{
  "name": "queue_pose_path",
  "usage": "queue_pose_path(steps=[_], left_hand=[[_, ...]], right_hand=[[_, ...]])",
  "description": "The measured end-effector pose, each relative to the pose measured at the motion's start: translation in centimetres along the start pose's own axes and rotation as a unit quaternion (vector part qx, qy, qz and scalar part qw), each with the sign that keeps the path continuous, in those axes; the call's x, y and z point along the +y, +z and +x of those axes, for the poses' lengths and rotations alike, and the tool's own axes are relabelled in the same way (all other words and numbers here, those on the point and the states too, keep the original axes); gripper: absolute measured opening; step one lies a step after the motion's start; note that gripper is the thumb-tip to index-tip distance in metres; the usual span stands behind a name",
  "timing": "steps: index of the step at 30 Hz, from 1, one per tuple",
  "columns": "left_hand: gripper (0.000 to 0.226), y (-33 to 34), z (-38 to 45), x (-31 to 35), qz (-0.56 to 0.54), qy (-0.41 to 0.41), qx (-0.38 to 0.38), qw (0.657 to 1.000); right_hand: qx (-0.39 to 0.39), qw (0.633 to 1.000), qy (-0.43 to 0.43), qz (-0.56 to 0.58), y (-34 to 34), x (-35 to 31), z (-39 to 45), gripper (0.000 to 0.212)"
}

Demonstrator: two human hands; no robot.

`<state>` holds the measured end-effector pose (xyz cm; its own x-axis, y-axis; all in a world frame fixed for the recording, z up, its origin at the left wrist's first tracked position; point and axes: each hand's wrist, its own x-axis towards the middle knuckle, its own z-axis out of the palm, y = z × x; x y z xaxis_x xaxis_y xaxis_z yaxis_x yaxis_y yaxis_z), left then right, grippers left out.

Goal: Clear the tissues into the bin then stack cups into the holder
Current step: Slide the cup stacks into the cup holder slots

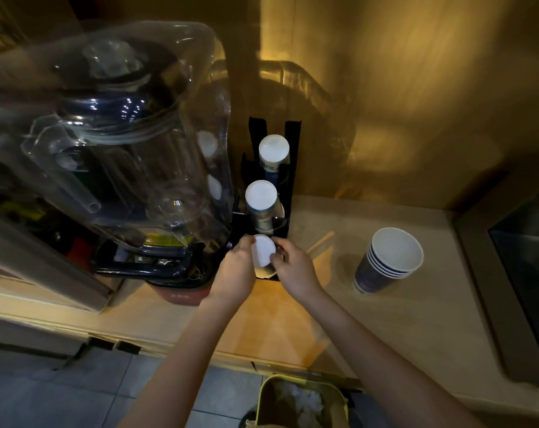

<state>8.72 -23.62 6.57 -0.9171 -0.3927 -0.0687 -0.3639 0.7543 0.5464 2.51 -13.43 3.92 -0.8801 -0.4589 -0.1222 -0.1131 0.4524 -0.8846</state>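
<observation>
dim warm light, perhaps edge-blurred

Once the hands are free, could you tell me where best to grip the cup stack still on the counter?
Probably around the blue side wall of the cup stack, just below the nested rims, coming from the right hand side. It stands upright, mouth up, with bare counter around it.

A large blender with a clear plastic sound cover [113, 143] stands on the pale wooden counter [385, 329]. Its dark control base [144, 261] sits below the cover, toward the counter's front edge. Right of the blender, at the counter's far end, is a dark-fronted metal appliance [521, 273]. Grey floor tiles [61, 393] lie below the counter's front edge.
</observation>
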Motion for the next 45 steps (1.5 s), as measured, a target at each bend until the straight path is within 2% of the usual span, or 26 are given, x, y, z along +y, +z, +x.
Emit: queue_pose_path(steps=[3, 5, 9, 11, 15, 18, 20, 22, 25, 30, 34, 37, 41, 45], left_hand=[[0.042, -0.2, 0.0, 0.2, -0.007, -0.006, -0.002, 1.000], [0.040, -0.3, -0.5, 1.0, -0.015, 0.004, 0.014, 1.000], [0.027, 0.0, -1.4, 4.2, -0.016, 0.069, 0.115, 0.991], [0.019, 0.3, -1.5, 6.4, -0.038, 0.116, 0.130, 0.984], [0.018, 1.9, -0.9, 10.4, -0.060, 0.181, 0.078, 0.979], [0.028, 4.2, 0.0, 12.7, -0.040, 0.195, 0.031, 0.980], [0.044, 6.1, 0.7, 13.8, -0.007, 0.197, -0.014, 0.980], [0.065, 7.9, 1.5, 14.7, 0.028, 0.199, -0.063, 0.978], [0.090, 9.9, 2.7, 16.1, 0.055, 0.199, -0.111, 0.972], [0.104, 12.1, 4.5, 17.9, 0.094, 0.195, -0.125, 0.968], [0.104, 13.1, 5.0, 18.5, 0.092, 0.175, -0.117, 0.973], [0.103, 13.0, 4.9, 18.6, 0.069, 0.167, -0.093, 0.979], [0.101, 11.8, 4.8, 18.9, 0.054, 0.170, -0.037, 0.983], [0.098, 9.8, 4.6, 20.0, -0.009, 0.173, 0.044, 0.984]], right_hand=[[-0.026, 0.987, 0.079, 0.138, -1.9, 1.0, -0.2, 0.029], [-0.016, 0.960, 0.154, 0.235, -3.4, 2.6, -0.7, 0.020], [-0.039, 0.909, 0.264, 0.319, -6.3, 7.0, -2.7, 0.021], [-0.022, 0.875, 0.311, 0.370, -7.5, 9.3, -3.5, 0.020], [0.043, 0.778, 0.390, 0.491, -10.0, 12.2, -3.9, 0.026], [0.089, 0.697, 0.410, 0.582, -12.0, 13.2, -4.1, 0.042], [0.105, 0.647, 0.409, 0.634, -13.3, 13.4, -4.0, 0.056], [0.106, 0.613, 0.403, 0.671, -14.2, 13.1, -3.8, 0.066], [0.096, 0.581, 0.399, 0.703, -15.1, 12.4, -3.3, 0.071], [0.066, 0.563, 0.398, 0.721, -16.0, 11.7, -2.4, 0.062], [0.059, 0.573, 0.401, 0.712, -16.0, 11.7, -1.7, 0.049], [0.065, 0.586, 0.394, 0.705, -15.8, 12.2, -1.2, 0.042], [0.044, 0.603, 0.353, 0.714, -15.8, 12.1, -0.7, 0.046], [-0.051, 0.631, 0.267, 0.727, -16.7, 10.6, 0.2, 0.056]])
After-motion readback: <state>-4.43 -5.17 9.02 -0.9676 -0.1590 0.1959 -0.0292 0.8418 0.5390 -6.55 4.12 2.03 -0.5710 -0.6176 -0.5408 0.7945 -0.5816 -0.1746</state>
